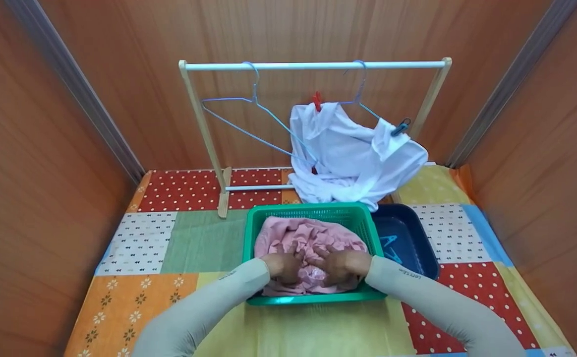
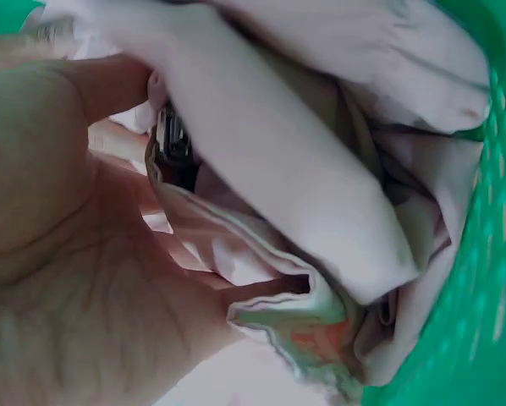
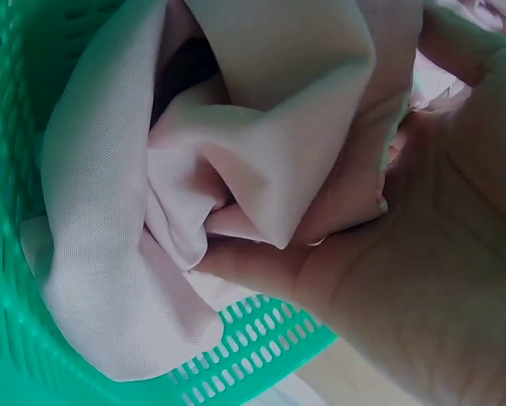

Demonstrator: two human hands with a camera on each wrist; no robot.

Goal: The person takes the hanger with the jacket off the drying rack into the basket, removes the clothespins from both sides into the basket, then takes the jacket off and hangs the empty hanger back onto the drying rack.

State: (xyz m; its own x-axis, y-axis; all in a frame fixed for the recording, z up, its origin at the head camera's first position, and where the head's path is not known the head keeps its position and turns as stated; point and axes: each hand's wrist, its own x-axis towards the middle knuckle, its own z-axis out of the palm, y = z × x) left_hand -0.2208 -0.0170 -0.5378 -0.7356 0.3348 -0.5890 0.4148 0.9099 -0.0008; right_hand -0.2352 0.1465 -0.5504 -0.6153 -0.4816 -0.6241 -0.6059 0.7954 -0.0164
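Observation:
A crumpled pink garment (image 1: 313,228) fills the green basket (image 1: 254,297). My left hand (image 1: 286,265) grips its folds on the left, and my right hand (image 1: 340,265) holds the folds opposite. Up close in the left wrist view, the left palm (image 2: 75,254) lies beside the garment's edge, with cloth passing between thumb and fingers; a dark metal fastening (image 2: 173,135) shows there. Pink folds (image 3: 261,144) partly cover the right fingers in the right wrist view, where a finger (image 3: 253,262) reaches under the cloth.
Behind the basket stands a drying rack (image 1: 313,65) with a bare hanger (image 1: 255,99). A white garment (image 1: 353,153) hangs on another hanger, held by a red clip (image 1: 317,101) and a dark clip (image 1: 400,127). Blue clips (image 1: 391,253) lie in a navy tray (image 1: 430,258) right of the basket.

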